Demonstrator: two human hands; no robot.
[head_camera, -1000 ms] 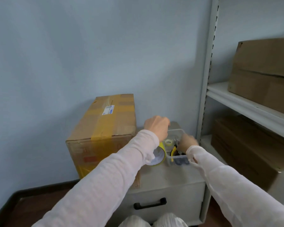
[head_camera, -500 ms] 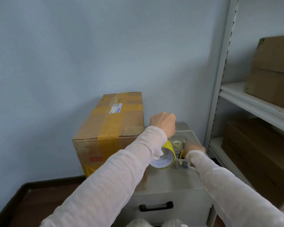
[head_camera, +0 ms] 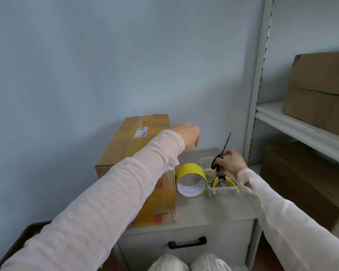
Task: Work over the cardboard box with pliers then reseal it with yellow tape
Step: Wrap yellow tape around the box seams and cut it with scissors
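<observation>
Mid-frame, yellow tape (head_camera: 192,169) is lying beside the cardboard box (head_camera: 133,153) and pliers (head_camera: 224,180) in the tray (head_camera: 221,191), while beyond them the right hand (head_camera: 232,163) is gripping scissors (head_camera: 224,147) point-up, risking jabbing the curled left hand (head_camera: 186,135), whose hold I cannot tell.

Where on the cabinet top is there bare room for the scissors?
Free: the front strip of cabinet top, bordered by the cardboard box, yellow tape roll and clear bin; also a patch behind the roll. Crowded: roll close beside bin.
</observation>
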